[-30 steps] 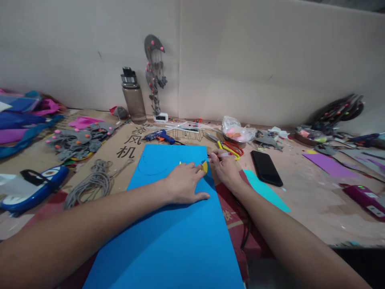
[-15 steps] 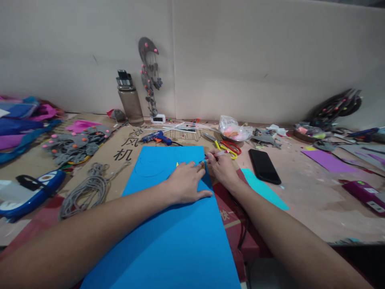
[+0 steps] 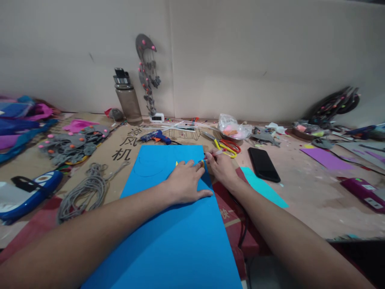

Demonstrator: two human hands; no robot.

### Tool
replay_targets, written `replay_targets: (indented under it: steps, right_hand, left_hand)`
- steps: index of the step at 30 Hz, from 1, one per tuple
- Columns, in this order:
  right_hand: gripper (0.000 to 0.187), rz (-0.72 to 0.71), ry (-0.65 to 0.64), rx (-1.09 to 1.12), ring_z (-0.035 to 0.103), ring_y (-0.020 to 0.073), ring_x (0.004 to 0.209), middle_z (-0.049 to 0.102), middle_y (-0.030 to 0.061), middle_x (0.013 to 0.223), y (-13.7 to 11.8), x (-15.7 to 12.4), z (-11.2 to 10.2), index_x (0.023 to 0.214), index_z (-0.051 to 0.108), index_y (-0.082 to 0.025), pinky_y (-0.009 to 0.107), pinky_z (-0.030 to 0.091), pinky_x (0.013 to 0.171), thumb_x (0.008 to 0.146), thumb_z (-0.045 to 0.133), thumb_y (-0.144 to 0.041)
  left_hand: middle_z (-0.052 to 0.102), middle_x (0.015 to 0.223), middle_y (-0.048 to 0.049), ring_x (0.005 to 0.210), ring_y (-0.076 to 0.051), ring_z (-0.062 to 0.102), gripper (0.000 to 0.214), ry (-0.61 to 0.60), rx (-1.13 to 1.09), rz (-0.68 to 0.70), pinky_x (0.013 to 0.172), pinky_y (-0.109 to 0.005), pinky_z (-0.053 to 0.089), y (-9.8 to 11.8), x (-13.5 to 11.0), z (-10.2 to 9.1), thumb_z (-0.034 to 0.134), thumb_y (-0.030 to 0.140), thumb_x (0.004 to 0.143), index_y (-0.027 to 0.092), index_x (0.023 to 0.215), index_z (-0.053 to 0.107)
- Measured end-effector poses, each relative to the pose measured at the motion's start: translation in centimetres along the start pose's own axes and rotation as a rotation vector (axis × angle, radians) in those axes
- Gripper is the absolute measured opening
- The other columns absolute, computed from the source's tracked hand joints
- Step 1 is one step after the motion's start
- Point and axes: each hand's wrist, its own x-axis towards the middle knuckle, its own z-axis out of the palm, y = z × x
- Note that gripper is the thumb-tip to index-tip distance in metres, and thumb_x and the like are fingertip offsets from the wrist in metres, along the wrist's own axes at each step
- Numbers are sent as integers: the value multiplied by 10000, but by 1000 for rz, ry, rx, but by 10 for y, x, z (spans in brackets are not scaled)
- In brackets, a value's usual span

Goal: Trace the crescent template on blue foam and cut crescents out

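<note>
A large blue sheet [image 3: 174, 245] lies lengthwise before me, with a curved line drawn near its far left corner. My left hand [image 3: 186, 182] rests flat on it, fingers stretched forward and thumb out to the right. Bits of a yellow piece [image 3: 177, 163] show beside and between its fingertips; the rest is covered by the hand. At the sheet's right edge, my right hand [image 3: 221, 166] is closed around a pen [image 3: 218, 152], whose tip is close to the left fingertips. Whether the tip touches the paper I cannot tell.
Scissors [image 3: 230, 147], a phone [image 3: 264, 164] and a turquoise paper piece [image 3: 264, 186] lie to the right. Behind the sheet is a blue glue gun [image 3: 156, 137]. Coiled grey cord [image 3: 86, 192] lies left; a bottle [image 3: 128, 100] stands by the wall.
Both hands hold nearly the same places on the blue sheet. The whole view has shifted slightly; the pen has barely moved.
</note>
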Motion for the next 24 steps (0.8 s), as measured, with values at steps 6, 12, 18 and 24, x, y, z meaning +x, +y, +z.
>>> replay_targets:
  steps: [6, 12, 18, 24]
  right_hand:
    - [255, 11, -16, -16, 616, 198, 693, 678, 62, 730, 0, 0, 1, 812, 585, -194, 284, 398, 677, 994, 444, -305]
    - [267, 17, -17, -13, 640, 205, 732, 698, 72, 773, 2, 1, 3, 846, 609, -189, 285, 410, 699, 1001, 432, -316]
    - [269, 34, -42, 9, 640, 206, 719, 692, 73, 765, 1, 1, 3, 858, 608, -187, 285, 416, 685, 1001, 424, -321]
    - [278, 34, -44, -35, 615, 202, 672, 668, 64, 727, 0, 1, 2, 844, 609, -185, 287, 396, 658, 1002, 422, -317]
  left_hand:
    - [508, 1514, -175, 1266, -408, 506, 841, 9, 0, 9, 992, -555, 407, -1, 0, 2, 392, 766, 872, 122, 1388, 551]
    - [540, 1481, -177, 1233, -398, 527, 828, 26, 5, 14, 984, -553, 414, -1, 0, 3, 396, 762, 875, 123, 1374, 562]
    - [550, 1468, -186, 1227, -401, 529, 828, 30, 14, 17, 971, -566, 421, 0, 0, 3, 390, 763, 876, 115, 1360, 571]
    - [536, 1484, -182, 1231, -397, 530, 829, 36, 13, 18, 975, -562, 423, 0, 0, 3, 394, 759, 878, 114, 1371, 565]
